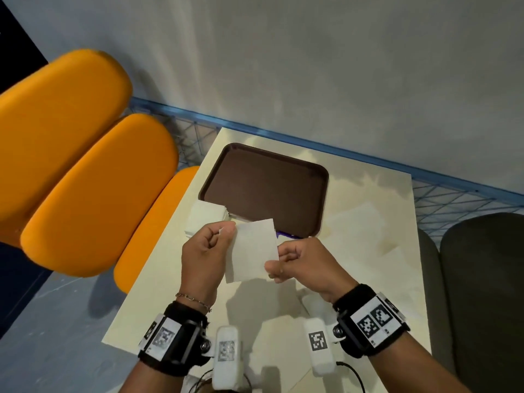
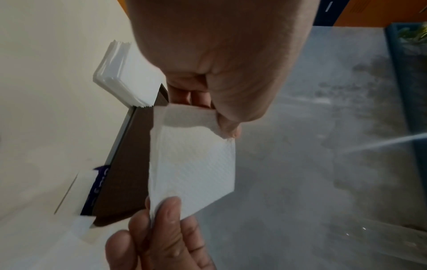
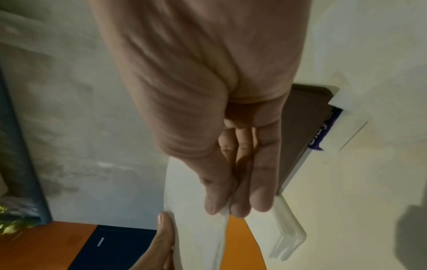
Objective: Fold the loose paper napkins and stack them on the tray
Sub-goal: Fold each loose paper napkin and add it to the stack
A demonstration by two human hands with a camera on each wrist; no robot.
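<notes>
1. Cream worktop (image 1: 368, 279) set against a grey wall (image 1: 312, 66), with a blue mesh rail (image 1: 283, 134) along the far edge.
2. Orange padded seats (image 1: 85, 165) to the left of the worktop, a dark seat (image 1: 482, 279) to the right.
3. Brown tray (image 1: 263, 188) lying flat at the far side of the worktop, its visible inside bare.
4. Stack of white napkins (image 1: 208, 215) resting on the worktop, touching the tray's near left corner.
5. Purple packet (image 1: 286, 235) wedged at the tray's near edge, partly covered by loose paper sheets (image 1: 363, 222) spread to the right.
6. Single white napkin (image 1: 253, 249) held in the air above the worktop, in front of the tray's near edge, between both hands.
7. Left hand (image 1: 207, 251) curled, thumb and fingers (image 2: 227, 126) pinching the napkin's upper left corner.
8. Right hand (image 1: 300, 259) curled, thumb and fingers (image 3: 240, 206) pinching the napkin's lower right edge.
9. Napkin hanging slightly bent, a flap turned over at the left hand's grip.
10. Marker-tagged bands strapped on both wrists.
</notes>
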